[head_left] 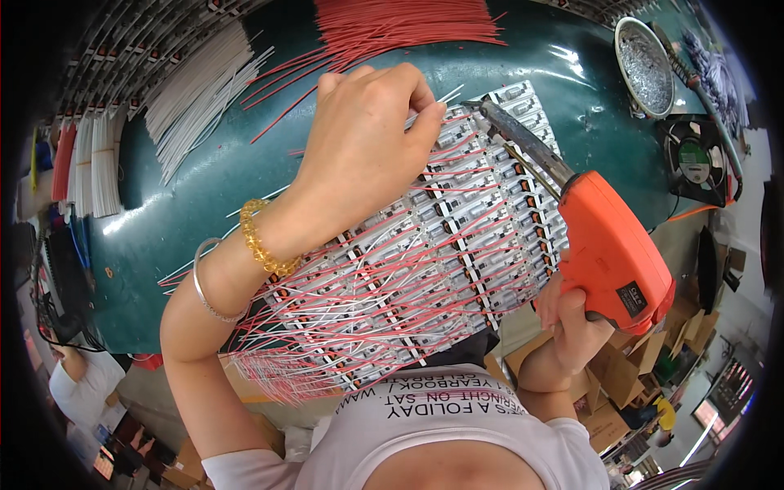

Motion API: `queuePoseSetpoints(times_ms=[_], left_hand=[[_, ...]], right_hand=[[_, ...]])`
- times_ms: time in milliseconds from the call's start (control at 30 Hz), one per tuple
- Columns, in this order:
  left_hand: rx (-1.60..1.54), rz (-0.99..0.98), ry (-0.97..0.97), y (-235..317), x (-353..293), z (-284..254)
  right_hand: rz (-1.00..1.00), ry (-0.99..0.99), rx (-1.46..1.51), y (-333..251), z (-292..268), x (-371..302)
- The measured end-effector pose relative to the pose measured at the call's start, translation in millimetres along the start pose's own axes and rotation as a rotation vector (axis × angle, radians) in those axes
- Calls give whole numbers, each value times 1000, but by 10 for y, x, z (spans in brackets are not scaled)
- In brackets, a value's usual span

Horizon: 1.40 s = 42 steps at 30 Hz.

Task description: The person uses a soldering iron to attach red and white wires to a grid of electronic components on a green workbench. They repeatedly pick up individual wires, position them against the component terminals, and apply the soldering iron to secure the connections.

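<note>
My left hand [371, 131] is closed in a pinch on a thin white wire [452, 94], whose end sticks out past the fingertips near the far edge of a panel of small circuit boards [482, 237]. My right hand [572, 322] grips an orange soldering gun [608, 245] from below. Its dark metal nose points up and left, with the tip at the panel's far edge, close to my left fingertips. Rows of components cover the panel. Many red and white wires [327, 327] trail from it toward my body, partly under my left forearm.
Loose red wires [400, 28] and white wires [200, 98] lie on the green table [237, 175]. A round bowl of silvery scraps [645, 65] and a black fan [694, 159] stand at right. Wire bundles [94, 167] are at left. Cartons [608, 392] sit below right; another person [82, 384] is at left.
</note>
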<state>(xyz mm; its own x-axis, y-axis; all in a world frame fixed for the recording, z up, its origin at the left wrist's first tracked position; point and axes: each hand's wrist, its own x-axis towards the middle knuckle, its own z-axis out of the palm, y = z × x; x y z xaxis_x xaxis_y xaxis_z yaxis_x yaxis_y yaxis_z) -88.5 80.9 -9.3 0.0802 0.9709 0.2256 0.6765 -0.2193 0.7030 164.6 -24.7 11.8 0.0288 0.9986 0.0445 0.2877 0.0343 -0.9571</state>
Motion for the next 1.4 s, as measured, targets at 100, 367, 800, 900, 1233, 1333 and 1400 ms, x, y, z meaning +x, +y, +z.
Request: queuePoseSetpoints(times_ms=[100, 367, 800, 900, 1233, 1333, 1400], left_hand=[[7, 19, 7, -4, 6, 19], [20, 44, 28, -26, -13, 24], [64, 125, 146, 25, 25, -133], [-134, -3, 48, 156, -2, -148], [77, 90, 45, 149, -84, 29], [82, 107, 47, 132, -75, 53], [72, 112, 41, 107, -69, 65]], right_hand=[[24, -10, 13, -45, 27, 3], [-29, 49, 75, -25, 45, -20], [27, 50, 226, -84, 37, -108], [78, 61, 244, -119, -2, -159], [86, 60, 162, -142, 51, -147], [70, 52, 174, -138, 60, -124], [76, 31, 192, -151, 58, -109]])
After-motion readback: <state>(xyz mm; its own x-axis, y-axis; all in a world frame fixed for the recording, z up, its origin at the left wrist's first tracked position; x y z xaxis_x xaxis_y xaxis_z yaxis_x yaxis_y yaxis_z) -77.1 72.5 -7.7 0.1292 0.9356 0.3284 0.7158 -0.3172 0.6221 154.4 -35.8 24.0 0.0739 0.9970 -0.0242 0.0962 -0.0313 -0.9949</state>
